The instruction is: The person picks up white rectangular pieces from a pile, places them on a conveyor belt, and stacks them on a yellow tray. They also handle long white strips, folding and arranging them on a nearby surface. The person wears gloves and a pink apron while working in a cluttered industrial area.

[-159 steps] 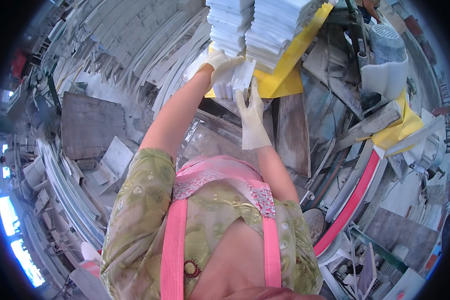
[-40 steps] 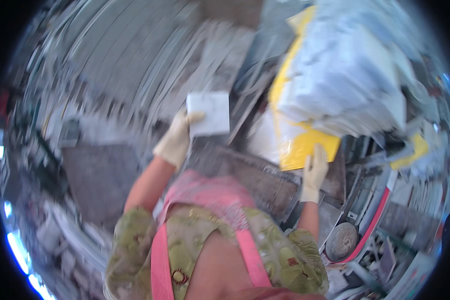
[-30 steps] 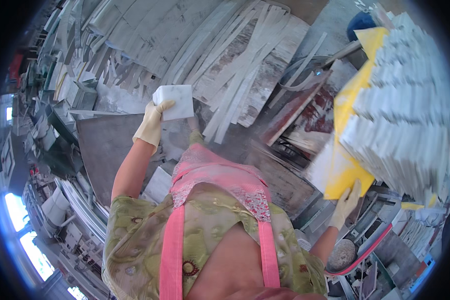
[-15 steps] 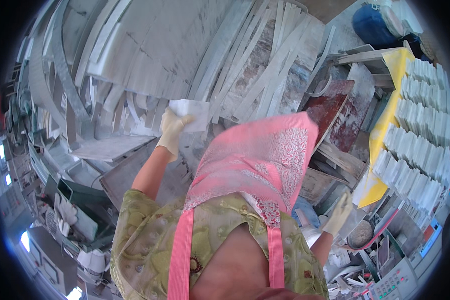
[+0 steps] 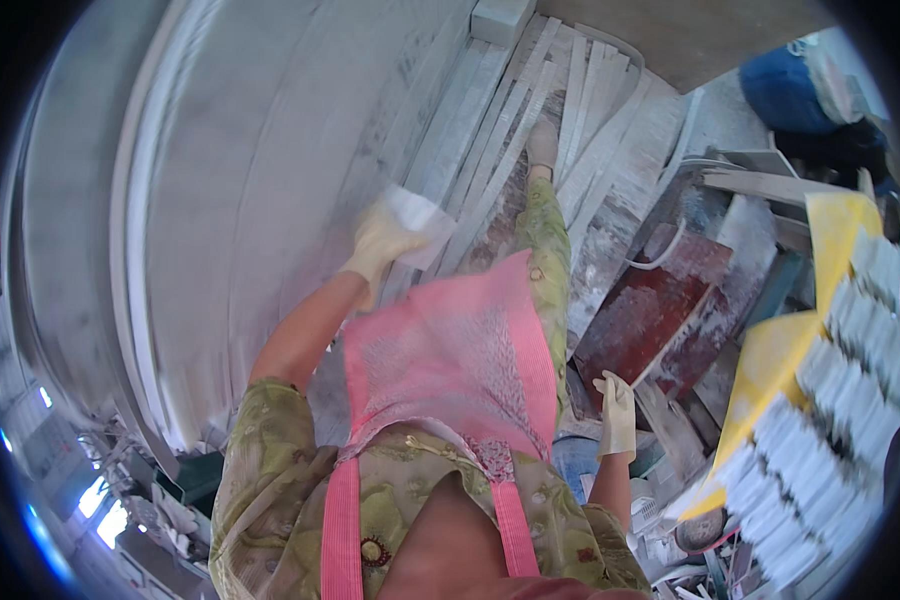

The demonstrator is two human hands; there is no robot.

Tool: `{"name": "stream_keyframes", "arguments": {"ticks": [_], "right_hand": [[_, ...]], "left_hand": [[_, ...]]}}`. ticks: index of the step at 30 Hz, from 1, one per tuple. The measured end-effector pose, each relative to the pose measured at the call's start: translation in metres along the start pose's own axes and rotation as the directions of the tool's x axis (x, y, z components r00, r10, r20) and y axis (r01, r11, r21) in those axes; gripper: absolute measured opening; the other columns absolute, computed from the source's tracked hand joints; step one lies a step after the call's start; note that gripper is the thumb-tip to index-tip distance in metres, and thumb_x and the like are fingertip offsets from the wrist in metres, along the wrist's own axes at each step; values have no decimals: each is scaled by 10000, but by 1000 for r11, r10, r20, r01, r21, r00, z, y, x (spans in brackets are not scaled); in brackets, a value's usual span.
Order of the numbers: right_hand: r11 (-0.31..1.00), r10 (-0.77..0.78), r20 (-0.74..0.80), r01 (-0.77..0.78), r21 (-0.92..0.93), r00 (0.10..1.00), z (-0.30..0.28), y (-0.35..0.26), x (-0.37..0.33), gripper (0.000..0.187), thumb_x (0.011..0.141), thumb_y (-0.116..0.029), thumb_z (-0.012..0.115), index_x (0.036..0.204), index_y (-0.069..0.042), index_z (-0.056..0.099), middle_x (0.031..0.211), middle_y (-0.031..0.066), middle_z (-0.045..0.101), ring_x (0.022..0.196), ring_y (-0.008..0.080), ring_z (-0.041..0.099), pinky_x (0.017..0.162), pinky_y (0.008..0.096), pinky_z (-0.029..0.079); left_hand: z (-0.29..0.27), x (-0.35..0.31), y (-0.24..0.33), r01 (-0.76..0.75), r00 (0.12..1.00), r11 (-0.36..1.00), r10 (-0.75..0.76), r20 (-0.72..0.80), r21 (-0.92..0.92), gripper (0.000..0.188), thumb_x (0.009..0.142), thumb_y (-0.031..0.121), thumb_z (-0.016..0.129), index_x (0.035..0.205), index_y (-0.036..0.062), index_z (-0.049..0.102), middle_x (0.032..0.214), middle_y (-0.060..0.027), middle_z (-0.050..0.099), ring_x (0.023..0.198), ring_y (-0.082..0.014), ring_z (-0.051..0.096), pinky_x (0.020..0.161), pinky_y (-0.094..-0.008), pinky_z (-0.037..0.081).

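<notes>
— Where is the tile?
— In the left hand: one white tile, held aloft, tilted, between the grey slabs and the pink apron.
— How is it gripped?
— By its near side, thumb over the face. The hand is blurred and the fingers beneath are hidden, so I can't tell how they sit.
— And the right hand?
— Nothing in it that I can see. Its fingers are loosely spread and slightly bent, near the lower corner of the red board. Whether they touch it, I can't tell.
— So how far along are things?
— The tile is picked up and held well apart from the stacks. It isn't set down anywhere yet.
— And the stacks?
— White pieces in several close rows at the right, beside the yellow sheet. Neither hand is on them.
— Are those rows finished?
— Can't say. They run toward the dark rim, and nothing shows how many there ought to be. Only the placing of the tile looks plainly undone.
</notes>
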State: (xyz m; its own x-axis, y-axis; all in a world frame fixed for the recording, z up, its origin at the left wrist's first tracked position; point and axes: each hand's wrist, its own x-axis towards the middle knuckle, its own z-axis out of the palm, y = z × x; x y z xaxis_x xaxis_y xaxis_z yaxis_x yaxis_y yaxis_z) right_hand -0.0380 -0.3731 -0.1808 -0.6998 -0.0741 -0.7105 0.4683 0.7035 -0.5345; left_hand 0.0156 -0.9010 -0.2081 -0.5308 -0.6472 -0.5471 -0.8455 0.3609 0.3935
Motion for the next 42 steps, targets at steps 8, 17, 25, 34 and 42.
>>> {"name": "stream_keyframes", "arguments": {"ticks": [8, 17, 25, 34, 42], "right_hand": [[978, 107, 317, -156, 135, 942, 45, -87, 123, 396, 1066, -190, 521, 1343, 83, 595, 1181, 195, 717, 1139, 233, 665, 985, 329, 497], [940, 272, 215, -307, 148, 938, 40, -101, 156, 342, 1067, -156, 507, 1271, 82, 644, 1107, 90, 718, 992, 131, 650, 897, 266, 496], [945, 259, 302, -305, 116, 917, 44, -88, 178, 374, 1067, -179, 530, 1324, 84, 601, 1133, 186, 726, 1077, 219, 663, 973, 336, 486], [926, 235, 366, -322, 199, 900, 48, -89, 185, 362, 1057, -172, 524, 1301, 78, 620, 1114, 156, 730, 1074, 193, 669, 957, 314, 489], [977, 162, 109, -175, 121, 981, 33, -156, 258, 392, 1069, -201, 519, 1311, 96, 605, 1149, 145, 712, 1057, 195, 672, 956, 312, 501]], "left_hand": [[13, 236, 160, -348, 938, 748, 273, 216, 565, 1031, 537, 280, 928, 1402, -21, 455, 1217, -206, 653, 1136, -371, 642, 986, -432, 515], [25, 376, 206, -654, 570, 96, 715, 405, 750, 975, 666, 117, 789, 1507, -84, 339, 1331, -171, 556, 1247, -287, 560, 1130, -371, 391], [31, 388, 206, -674, 617, 171, 665, 421, 719, 1038, 626, 162, 853, 1506, -63, 351, 1360, -172, 545, 1287, -289, 540, 1166, -387, 359], [23, 388, 199, -609, 698, 296, 640, 321, 736, 985, 674, 180, 844, 1520, -11, 377, 1427, -157, 523, 1354, -294, 495, 1203, -422, 320], [39, 399, 185, -424, 767, 259, 613, 192, 868, 984, 726, 271, 851, 1529, -19, 362, 1577, -203, 399, 1477, -350, 366, 1241, -469, 261]]}}
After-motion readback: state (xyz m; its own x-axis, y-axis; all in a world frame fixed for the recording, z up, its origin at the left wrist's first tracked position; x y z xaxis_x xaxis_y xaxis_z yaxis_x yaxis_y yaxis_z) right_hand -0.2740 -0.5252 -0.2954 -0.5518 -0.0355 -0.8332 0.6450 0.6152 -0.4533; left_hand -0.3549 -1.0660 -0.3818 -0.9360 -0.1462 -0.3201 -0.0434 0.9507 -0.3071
